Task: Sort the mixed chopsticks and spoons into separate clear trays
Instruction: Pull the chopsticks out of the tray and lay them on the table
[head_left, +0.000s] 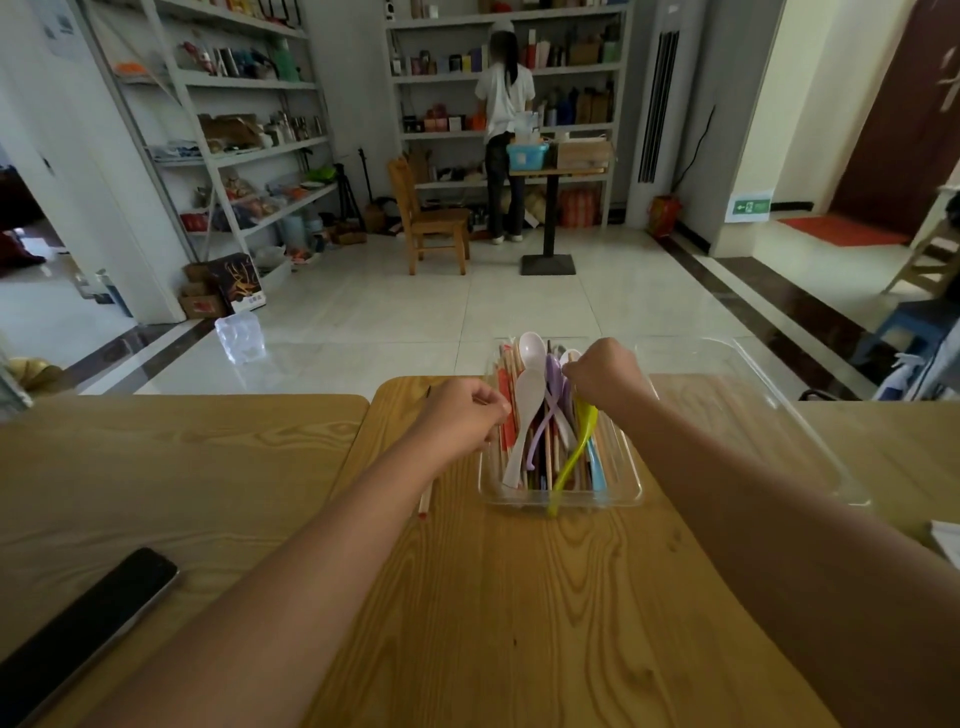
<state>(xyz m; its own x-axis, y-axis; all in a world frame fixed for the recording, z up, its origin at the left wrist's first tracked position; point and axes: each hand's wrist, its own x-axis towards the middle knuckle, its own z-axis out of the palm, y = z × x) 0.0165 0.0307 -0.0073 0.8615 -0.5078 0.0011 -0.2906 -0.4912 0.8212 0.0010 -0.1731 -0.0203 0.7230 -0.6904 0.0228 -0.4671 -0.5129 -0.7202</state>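
A clear tray (563, 499) in the middle of the wooden table holds mixed chopsticks (506, 431), some in red paper sleeves, and several plastic spoons: white (524, 415), purple (551, 400), blue and yellow-green (574, 457). My left hand (460, 413) is at the tray's left side, fingers curled, pinching a red-sleeved chopstick there. My right hand (605, 376) is fisted over the far right of the tray, gripping the upper end of the yellow-green spoon, whose other end sticks out over the tray's near rim. A second clear tray (810, 441) stands to the right.
One loose chopstick (425, 501) lies on the table under my left forearm. A dark phone (88, 623) rests at the near left. A clear plastic container (240, 336) sits beyond the far left table edge. A person stands at shelves far back.
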